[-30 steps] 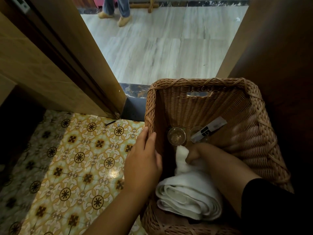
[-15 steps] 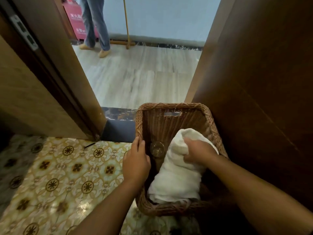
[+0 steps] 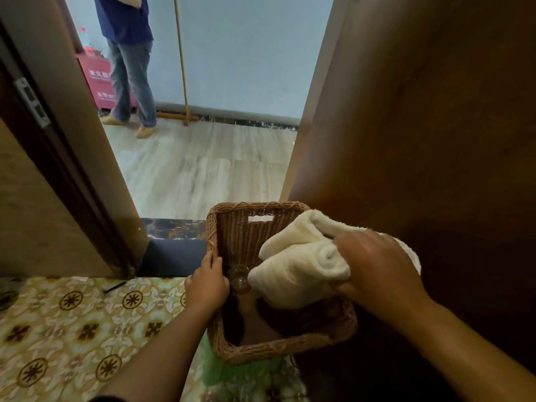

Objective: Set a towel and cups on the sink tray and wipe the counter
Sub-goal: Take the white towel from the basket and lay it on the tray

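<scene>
A brown wicker basket [image 3: 232, 236] stands on the floor against a wooden door. My right hand [image 3: 377, 268] is shut on a rolled white towel [image 3: 295, 265], held above the basket's right side. My left hand [image 3: 207, 281] grips the basket's left rim. A clear glass cup [image 3: 238, 278] lies inside the basket, just right of my left hand. The rest of the basket's inside is dark, partly hidden by the towel.
A dark wooden door [image 3: 420, 140] fills the right side. A door frame [image 3: 58, 158] stands at the left. Patterned yellow tiles [image 3: 72, 329] cover the near floor. In the room beyond, a person [image 3: 130, 68] stands beside a wooden pole [image 3: 181, 59].
My right hand has lifted the towel out of the basket, up and to the right. My head has risen, so the basket looks smaller. My left hand stays on the rim.
</scene>
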{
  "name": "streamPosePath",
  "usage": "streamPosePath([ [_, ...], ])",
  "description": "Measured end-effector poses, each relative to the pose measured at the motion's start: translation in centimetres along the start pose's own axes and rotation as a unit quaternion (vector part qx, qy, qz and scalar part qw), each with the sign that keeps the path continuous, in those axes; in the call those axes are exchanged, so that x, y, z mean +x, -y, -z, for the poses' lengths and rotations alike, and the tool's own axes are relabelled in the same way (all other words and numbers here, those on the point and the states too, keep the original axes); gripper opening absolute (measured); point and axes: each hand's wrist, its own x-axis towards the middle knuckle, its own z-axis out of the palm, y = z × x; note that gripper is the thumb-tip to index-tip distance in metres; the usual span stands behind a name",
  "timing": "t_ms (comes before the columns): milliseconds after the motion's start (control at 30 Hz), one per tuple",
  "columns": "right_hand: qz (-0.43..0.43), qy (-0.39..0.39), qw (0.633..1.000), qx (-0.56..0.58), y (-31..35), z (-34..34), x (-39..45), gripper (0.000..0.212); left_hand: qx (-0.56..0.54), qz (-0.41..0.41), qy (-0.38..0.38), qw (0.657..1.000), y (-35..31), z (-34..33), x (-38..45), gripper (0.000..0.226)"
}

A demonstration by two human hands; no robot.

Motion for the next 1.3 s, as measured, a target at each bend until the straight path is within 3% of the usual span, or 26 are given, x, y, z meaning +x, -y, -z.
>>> streamPosePath([
  [133, 0.035, -0.048, 0.998, 0.011, 0.4, 5.1, -0.8, 0.059, -0.091, -0.017, -0.028, 0.995, -2.2, 3.4, -1.4, 0.052],
  [267, 0.069, -0.097, 0.992, 0.048, 1.9, 9.8, -0.8, 0.057, -0.279, -0.083, -0.064, 0.955, -5.9, 9.5, -5.2, 0.05],
  [400, 0.123, -0.082, 0.984, 0.097, 3.4, 13.2, 0.6, 0.052, -0.272, -0.142, -0.066, 0.95, -6.3, 14.6, -11.1, 0.034],
  [467, 0.176, -0.055, 0.974, 0.133, 4.6, 14.3, 2.0, 0.047, -0.255, -0.109, -0.071, 0.958, -5.3, 16.1, -14.5, 0.028],
  [500, 0.201, -0.033, 0.967, 0.151, 5.7, 14.6, 2.7, 0.047, -0.299, -0.078, -0.074, 0.948, -4.8, 16.7, -16.4, 0.036],
  [633, 0.288, 0.017, 0.942, 0.169, 11.5, 14.3, 5.0, 0.04, -0.474, -0.006, -0.102, 0.875, -1.4, 17.9, -24.2, 0.055],
  [733, 0.361, 0.017, 0.909, 0.206, 17.4, 14.2, 6.5, 0.039, -0.518, -0.001, -0.142, 0.843, 2.4, 18.2, -29.1, 0.05],
  [867, 0.44, 0.016, 0.87, 0.221, 27.3, 14.0, 10.0, 0.031, -0.468, 0.027, -0.227, 0.854, 9.2, 17.8, -33.9, 0.089],
  [933, 0.468, 0.029, 0.851, 0.236, 33.0, 13.2, 12.1, 0.036, -0.456, 0.058, -0.278, 0.844, 12.9, 18.0, -35.2, 0.095],
  [1067, 0.51, 0.044, 0.825, 0.238, 45.8, 11.0, 16.3, 0.037, -0.469, 0.135, -0.374, 0.789, 21.1, 19.5, -35.9, 0.08],
  [1133, 0.525, 0.06, 0.816, 0.236, 52.5, 10.2, 18.4, 0.038, -0.493, 0.188, -0.384, 0.758, 25.2, 20.8, -36.0, 0.07],
  [1300, 0.535, 0.075, 0.811, 0.226, 65.2, 8.0, 23.5, 0.036, -0.499, 0.227, -0.393, 0.738, 33.9, 25.8, -36.2, 0.062],
])
